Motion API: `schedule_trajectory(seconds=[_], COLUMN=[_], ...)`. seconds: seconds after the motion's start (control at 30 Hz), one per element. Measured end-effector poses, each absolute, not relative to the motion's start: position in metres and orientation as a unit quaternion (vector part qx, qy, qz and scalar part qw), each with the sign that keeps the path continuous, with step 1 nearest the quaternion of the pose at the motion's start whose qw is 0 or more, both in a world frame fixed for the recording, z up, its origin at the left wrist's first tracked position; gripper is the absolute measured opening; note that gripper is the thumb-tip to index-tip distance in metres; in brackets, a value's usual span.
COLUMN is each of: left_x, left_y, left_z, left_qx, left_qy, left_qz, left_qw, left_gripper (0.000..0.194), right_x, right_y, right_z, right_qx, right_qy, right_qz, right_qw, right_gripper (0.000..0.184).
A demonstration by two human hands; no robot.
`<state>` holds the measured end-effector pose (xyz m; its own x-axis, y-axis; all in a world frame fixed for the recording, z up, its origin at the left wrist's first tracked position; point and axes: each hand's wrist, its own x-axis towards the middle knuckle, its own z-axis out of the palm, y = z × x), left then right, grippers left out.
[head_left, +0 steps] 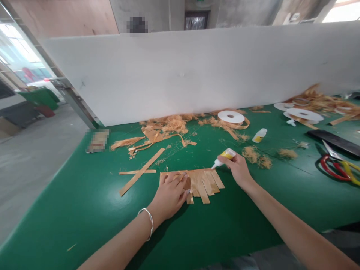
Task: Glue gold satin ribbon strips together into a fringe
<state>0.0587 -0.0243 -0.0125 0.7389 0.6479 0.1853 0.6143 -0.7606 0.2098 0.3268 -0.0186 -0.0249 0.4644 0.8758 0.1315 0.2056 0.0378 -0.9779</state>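
Observation:
My left hand (173,193) lies flat with its fingers out over the left part of a fringed piece of tan ribbon strips (201,183), pressing it on the green table. Between the fingers of my right hand (239,168) is a small white glue bottle (228,153) with a yellow label. Its nozzle points down and left, at the top edge of the ribbon strips near their right end; whether it touches cannot be made out. Two loose ribbon strips (143,170) lie crossed to the left of my left hand.
A white partition (180,75) stands along the back of the green table (84,210). Ribbon scraps (171,125), ribbon spools (231,117) and a second glue bottle (259,135) lie behind my hands. At the right are scissors (336,165) with red and yellow handles and a black case (334,142).

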Motion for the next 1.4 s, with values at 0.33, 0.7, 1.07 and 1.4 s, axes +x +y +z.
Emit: schedule_trajectory(seconds=[0.33,0.7,1.07,1.4], left_x=[0.06,0.059,0.058,0.058], left_y=[-0.024,-0.026,-0.025,-0.025], left_z=[-0.012,-0.009,-0.011,-0.01], left_qx=[0.929,0.929,0.929,0.931], left_qy=[0.345,0.342,0.342,0.34], left_qz=[0.115,0.125,0.12,0.115], left_qw=[0.067,0.073,0.076,0.063], left_gripper=[0.043,0.041,0.042,0.041], right_x=[0.329,0.32,0.393,0.402], right_y=[-0.022,-0.025,-0.005,0.019], right_z=[-0.022,0.003,0.016,-0.034], right_qx=[-0.658,-0.614,-0.591,-0.624], right_qy=[-0.51,-0.705,-0.372,-0.451], right_qz=[0.198,0.005,0.19,0.207], right_qw=[0.518,0.355,0.69,0.604], right_gripper=[0.037,0.034,0.043,0.038])
